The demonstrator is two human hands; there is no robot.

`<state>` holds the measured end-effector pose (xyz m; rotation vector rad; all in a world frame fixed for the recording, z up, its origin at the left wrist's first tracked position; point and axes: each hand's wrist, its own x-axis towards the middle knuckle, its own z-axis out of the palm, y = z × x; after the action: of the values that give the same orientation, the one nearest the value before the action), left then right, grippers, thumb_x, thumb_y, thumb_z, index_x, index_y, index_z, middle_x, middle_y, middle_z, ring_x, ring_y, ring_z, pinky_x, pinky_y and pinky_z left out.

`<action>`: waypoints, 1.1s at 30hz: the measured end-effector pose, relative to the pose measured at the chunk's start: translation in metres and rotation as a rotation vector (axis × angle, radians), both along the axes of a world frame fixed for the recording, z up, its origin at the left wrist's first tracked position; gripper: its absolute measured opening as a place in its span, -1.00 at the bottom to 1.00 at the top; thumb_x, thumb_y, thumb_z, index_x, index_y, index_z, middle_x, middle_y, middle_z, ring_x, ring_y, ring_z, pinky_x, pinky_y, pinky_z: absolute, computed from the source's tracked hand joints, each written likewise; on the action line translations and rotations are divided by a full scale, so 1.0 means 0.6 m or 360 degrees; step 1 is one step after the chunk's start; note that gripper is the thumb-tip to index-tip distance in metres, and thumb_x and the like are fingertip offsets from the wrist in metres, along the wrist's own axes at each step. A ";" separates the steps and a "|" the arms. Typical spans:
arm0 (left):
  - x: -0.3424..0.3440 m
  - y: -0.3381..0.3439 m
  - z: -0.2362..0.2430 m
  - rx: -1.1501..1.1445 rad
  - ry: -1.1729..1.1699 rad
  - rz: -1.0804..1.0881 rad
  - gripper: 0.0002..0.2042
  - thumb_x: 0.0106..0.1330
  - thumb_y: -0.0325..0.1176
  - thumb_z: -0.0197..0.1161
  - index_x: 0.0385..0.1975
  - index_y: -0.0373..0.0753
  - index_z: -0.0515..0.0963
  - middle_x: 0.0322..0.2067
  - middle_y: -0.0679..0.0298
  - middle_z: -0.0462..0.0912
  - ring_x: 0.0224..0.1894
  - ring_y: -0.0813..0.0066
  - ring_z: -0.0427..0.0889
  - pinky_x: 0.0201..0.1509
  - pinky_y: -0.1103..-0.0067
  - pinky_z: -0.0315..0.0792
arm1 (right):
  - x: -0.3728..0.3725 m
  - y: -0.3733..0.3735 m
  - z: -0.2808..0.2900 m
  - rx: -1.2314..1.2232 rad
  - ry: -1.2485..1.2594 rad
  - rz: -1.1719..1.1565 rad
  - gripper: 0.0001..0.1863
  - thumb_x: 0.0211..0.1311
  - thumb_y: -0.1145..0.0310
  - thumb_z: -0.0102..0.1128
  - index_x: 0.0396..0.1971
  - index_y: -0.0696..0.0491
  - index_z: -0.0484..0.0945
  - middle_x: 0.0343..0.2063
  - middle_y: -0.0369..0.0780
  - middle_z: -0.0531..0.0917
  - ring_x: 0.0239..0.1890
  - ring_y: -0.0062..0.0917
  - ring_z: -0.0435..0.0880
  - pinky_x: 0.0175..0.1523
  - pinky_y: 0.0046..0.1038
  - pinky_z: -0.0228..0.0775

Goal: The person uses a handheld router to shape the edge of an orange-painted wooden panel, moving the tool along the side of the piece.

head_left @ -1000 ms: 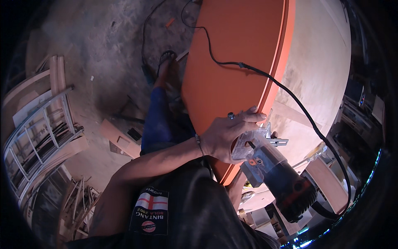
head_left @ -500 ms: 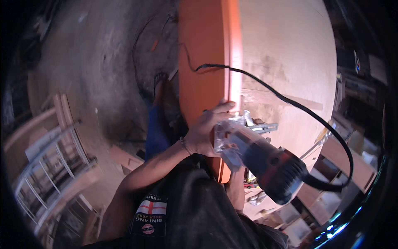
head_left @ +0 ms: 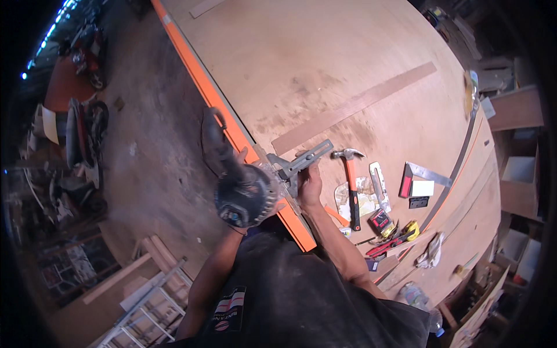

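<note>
Since the last frame, the router (head_left: 246, 194) has swung from leaning toward the lower right to showing its round, vented end to the camera, left of the centre of the frame. Its cord (head_left: 216, 133), which swept across to the right before, now bends up from the tool toward the upper left. The orange panel (head_left: 200, 75) has turned as well: its broad face is out of sight, and a narrow edge runs slantwise from the top left down to the lower centre.

The router's base sits at that edge, with the metal guide (head_left: 310, 158) reaching out to the right. Most of the left hand (head_left: 242, 155) is behind the router (only fingertips show), so I cannot tell how far it is closed. The right hand (head_left: 310, 184) is against the guide from below, its fingers bent and partly covered; whether they pinch it, I cannot tell.

Right of centre on the wooden surface (head_left: 272, 64) lie a hammer (head_left: 352, 188), a tape measure (head_left: 380, 221), red pliers (head_left: 386, 246) and a square (head_left: 426, 174). Above the hammer, a flat strip (head_left: 354, 107) lies slantwise. Toward the lower right are a rag (head_left: 430, 250) and a clear bottle (head_left: 415, 294); a ladder (head_left: 148, 313) shows at the lower left.
</note>
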<state>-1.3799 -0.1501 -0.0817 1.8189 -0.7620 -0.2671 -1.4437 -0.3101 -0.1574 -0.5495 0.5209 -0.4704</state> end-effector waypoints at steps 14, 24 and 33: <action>-0.009 -0.014 0.045 0.0118 0.0228 0.0090 -0.03 -0.05 -0.33 0.53 0.41 -0.37 0.13 0.03 0.18 0.50 0.10 0.36 0.55 0.26 0.44 0.45 | -0.003 -0.016 -0.027 -0.0108 -0.0354 0.0276 -0.49 0.56 -0.04 -0.08 0.05 0.16 0.50 -0.15 -0.27 0.59 -0.20 -0.60 0.55 -0.02 -0.49 0.38; 0.003 -0.019 0.035 0.0138 -0.0022 0.0060 -0.10 -0.14 -0.18 0.57 0.27 -0.35 0.29 0.14 0.11 0.42 0.26 0.22 0.44 0.43 0.24 0.26 | 0.000 -0.011 -0.007 -0.0202 -0.0121 0.0083 -0.44 0.55 -0.07 -0.08 -0.02 0.22 0.51 -0.15 -0.21 0.56 -0.12 -0.52 0.51 0.05 -0.43 0.36; 0.025 -0.027 0.014 0.0157 -0.0373 0.0029 -0.20 -0.18 -0.15 0.58 0.11 -0.38 0.41 0.18 0.04 0.33 0.43 -0.01 0.21 0.58 0.11 -0.03 | -0.004 -0.005 -0.002 0.0017 -0.0107 0.0056 -0.47 0.55 -0.02 -0.08 -0.01 0.22 0.50 -0.09 -0.19 0.55 -0.15 -0.53 0.51 0.00 -0.45 0.38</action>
<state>-1.3649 -0.1664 -0.0735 1.9722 -0.9074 -0.0807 -1.4461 -0.3129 -0.1584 -0.5304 0.4485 -0.4507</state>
